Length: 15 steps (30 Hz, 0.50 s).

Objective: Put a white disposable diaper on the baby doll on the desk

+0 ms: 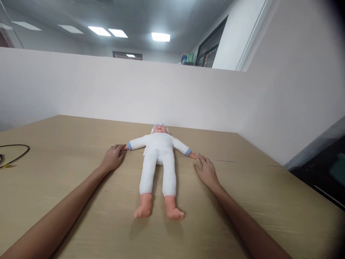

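A baby doll (pixel 161 142) lies on its back on the tan tabletop, its head at the far end and its bare feet towards me. It wears a white long-sleeved top with blue cuffs, white trousers (pixel 169 172) and a white cap (pixel 154 126) with blue lettering. Both doll arms are spread out sideways. My left hand (pixel 113 158) is at the doll's hand on the left, its thumb and fingers closed about the tip. Beside the other doll hand (pixel 193 155), my right hand (pixel 207 172) rests on the table, thumb and fingers apart, holding nothing.
The tan tabletop (pixel 88 216) has a crease running across it. A black cable (pixel 23 145) curls at the left edge. A pale partition wall (pixel 121 90) stands behind the table and another rises on the right. Past the right edge is a dark object (pixel 320 176).
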### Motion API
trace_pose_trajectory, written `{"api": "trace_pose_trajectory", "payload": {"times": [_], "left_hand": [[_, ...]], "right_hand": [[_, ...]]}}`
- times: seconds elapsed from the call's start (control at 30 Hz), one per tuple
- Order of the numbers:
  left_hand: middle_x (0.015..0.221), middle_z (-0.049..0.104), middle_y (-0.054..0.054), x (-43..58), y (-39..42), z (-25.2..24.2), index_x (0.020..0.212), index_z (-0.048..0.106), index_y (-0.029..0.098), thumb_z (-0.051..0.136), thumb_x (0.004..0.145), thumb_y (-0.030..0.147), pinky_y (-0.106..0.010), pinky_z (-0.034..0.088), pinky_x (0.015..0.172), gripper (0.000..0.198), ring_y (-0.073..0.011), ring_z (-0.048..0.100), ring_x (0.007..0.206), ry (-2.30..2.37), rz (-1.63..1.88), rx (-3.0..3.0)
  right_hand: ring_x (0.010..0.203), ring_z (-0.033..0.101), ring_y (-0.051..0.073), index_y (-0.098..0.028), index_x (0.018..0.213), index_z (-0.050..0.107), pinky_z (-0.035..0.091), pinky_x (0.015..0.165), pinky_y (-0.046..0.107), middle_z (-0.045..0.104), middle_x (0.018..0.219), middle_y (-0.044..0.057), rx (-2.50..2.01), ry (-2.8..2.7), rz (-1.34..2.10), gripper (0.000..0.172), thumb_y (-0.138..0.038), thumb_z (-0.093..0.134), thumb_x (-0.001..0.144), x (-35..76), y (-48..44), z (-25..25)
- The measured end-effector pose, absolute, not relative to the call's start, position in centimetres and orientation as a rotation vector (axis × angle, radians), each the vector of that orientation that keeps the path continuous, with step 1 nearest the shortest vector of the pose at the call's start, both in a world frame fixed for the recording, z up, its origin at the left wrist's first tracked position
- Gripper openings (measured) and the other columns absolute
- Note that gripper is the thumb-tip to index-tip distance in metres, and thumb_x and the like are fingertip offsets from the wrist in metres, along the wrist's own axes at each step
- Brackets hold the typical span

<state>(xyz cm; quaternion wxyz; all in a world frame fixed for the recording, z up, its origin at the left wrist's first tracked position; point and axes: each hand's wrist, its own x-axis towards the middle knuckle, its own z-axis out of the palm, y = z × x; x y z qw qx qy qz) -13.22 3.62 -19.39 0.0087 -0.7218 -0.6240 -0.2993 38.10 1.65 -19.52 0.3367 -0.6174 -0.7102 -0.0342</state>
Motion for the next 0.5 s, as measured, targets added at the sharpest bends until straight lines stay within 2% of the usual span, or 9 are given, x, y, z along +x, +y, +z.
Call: {"api": "trace_pose_trajectory", "payload": {"times": [0.13,0.27,0.37,0.4,0.43,0.5], "left_hand": [[0.146,0.065,-0.024,-12.2,-0.5,-19.1,0.142,0.061,0.013,0.048,0.101,0.039,-0.055,0.044,0.114,0.051,-0.0389,0.056,0.135,-2.078,-0.978,-2.12],[0.144,0.065,-0.027,-10.0,-7.9,-17.3,0.137,0.062,0.011,0.049,0.101,0.045,-0.062,0.045,0.111,0.051,-0.0423,0.057,0.133,-2.135,-1.02,-2.085],[0.143,0.068,-0.02,-7.7,-17.3,-16.9,0.136,0.063,0.017,0.046,0.105,0.046,-0.053,0.046,0.115,0.046,-0.0351,0.059,0.135,-2.006,-1.082,-2.225],[0.144,0.068,-0.015,-6.9,-21.1,-17.4,0.137,0.064,0.021,0.046,0.106,0.046,-0.048,0.047,0.116,0.043,-0.0317,0.06,0.136,-1.913,-1.118,-2.312],[0.143,0.069,-0.014,-6.2,-24.8,-18.3,0.137,0.065,0.024,0.047,0.108,0.043,-0.048,0.046,0.116,0.04,-0.0315,0.06,0.136,-1.764,-1.221,-2.408],[0.126,0.077,-0.011,-4.9,-31.5,-21.2,0.125,0.072,0.03,0.05,0.108,0.038,-0.049,0.048,0.11,0.029,-0.032,0.067,0.123,-1.604,-1.257,-2.535]], "right_hand": [[0.134,0.062,0.041,-0.007,0.146,0.064,0.047,0.118,0.061,0.065,0.144,0.028,-1.664,-1.833,-0.079,0.058,-0.035,0.056,0.096,36.1,-3.7,-18.9],[0.131,0.066,0.037,-0.012,0.137,0.069,0.052,0.116,0.057,0.069,0.138,0.023,-1.627,-1.841,-0.025,0.048,-0.035,0.06,0.096,33.6,-13.1,-17.4],[0.129,0.068,0.029,-0.019,0.133,0.069,0.056,0.114,0.048,0.071,0.135,0.016,-1.492,-1.842,0.01,0.037,-0.036,0.052,0.105,32.6,-23.3,-16.5],[0.123,0.07,0.029,-0.021,0.128,0.071,0.058,0.109,0.048,0.073,0.129,0.015,-1.379,-1.798,0.034,0.032,-0.034,0.051,0.106,32.6,-26.9,-16.6],[0.115,0.073,0.029,-0.024,0.122,0.072,0.061,0.103,0.047,0.076,0.119,0.013,-1.286,-1.76,0.057,0.027,-0.032,0.051,0.107,32.8,-30.2,-16.8],[0.098,0.076,0.027,-0.029,0.106,0.075,0.064,0.091,0.04,0.077,0.099,0.008,-1.166,-1.81,0.158,0.02,-0.031,0.055,0.105,33.6,-35.4,-18.1]]}}
